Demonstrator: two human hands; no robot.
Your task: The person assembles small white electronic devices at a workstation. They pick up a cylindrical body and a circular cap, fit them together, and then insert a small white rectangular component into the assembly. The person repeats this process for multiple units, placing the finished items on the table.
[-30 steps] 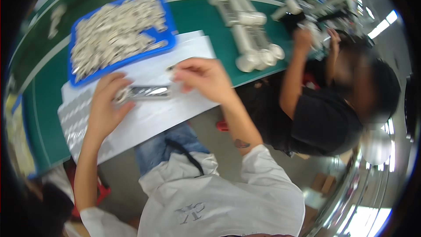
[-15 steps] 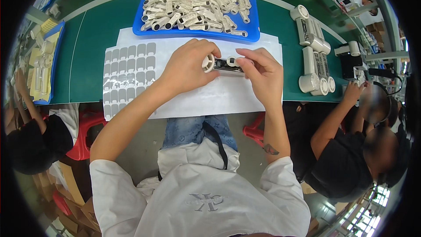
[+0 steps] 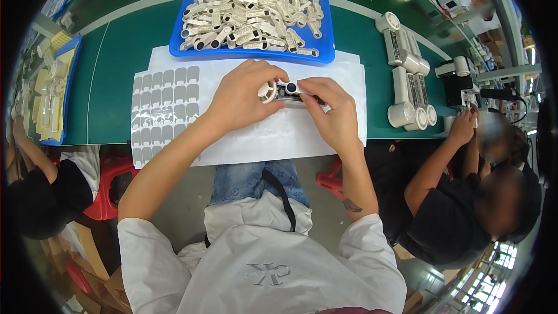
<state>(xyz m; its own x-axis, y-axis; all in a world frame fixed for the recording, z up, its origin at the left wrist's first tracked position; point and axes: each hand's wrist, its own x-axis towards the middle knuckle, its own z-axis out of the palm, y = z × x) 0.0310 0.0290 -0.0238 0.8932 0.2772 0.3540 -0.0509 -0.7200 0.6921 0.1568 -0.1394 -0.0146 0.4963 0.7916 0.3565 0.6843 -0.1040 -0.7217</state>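
Observation:
Above white sheets, my left hand is closed around the round white end of a long handheld device. The device's dark, open-looking inner side faces up and runs toward my right hand. My right hand pinches a small white elongated piece with a dark round spot, held over the device's body. My fingers hide part of both, and I cannot tell whether the piece is seated. Just beyond my hands stands a blue tray piled with many similar small white pieces.
Grey label-like stickers lie in rows on the white sheet at left. Several white devices rest on the green table to the right. A black machine stands beyond them, by a co-worker's hand. Another blue tray is at far left.
The small white piece in my right hand has moved left, closer to the device's round end, and its dark spot now shows. The whole view has shifted slightly.

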